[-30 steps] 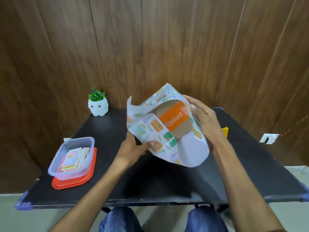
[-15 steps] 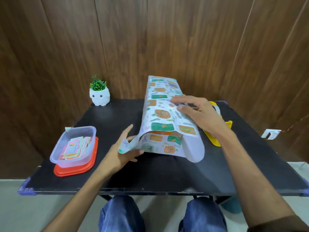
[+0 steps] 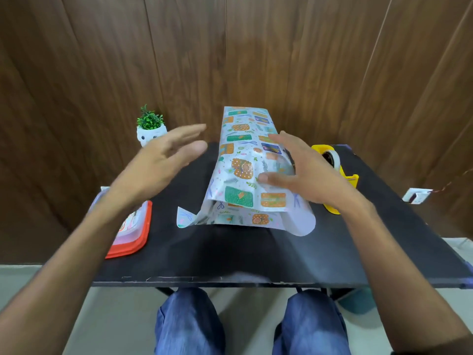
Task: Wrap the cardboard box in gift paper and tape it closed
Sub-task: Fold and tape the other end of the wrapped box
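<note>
Patterned gift paper [image 3: 243, 160] lies draped over the cardboard box on the black table [image 3: 230, 257]; the box itself is hidden under it. The paper's near end hangs loose, with a white flap curling at the right and a corner sticking out at the left. My right hand [image 3: 302, 172] rests flat, fingers spread, on the paper's right side. My left hand [image 3: 163, 162] hovers open and blurred in the air to the left of the paper, not touching it. A yellow tape dispenser [image 3: 332, 162] with a roll of tape stands just right of my right hand.
A clear plastic tub on a red lid [image 3: 133, 231], holding printed cards, sits at the table's left. A small green plant in a white pot [image 3: 151, 129] stands at the back left. A wood-panelled wall rises behind the table. My knees are under the front edge.
The wrapped box was lowered from the air onto the table. My left hand let go of the paper's lower corner and rose to the left; my right hand slid down along its right side.
</note>
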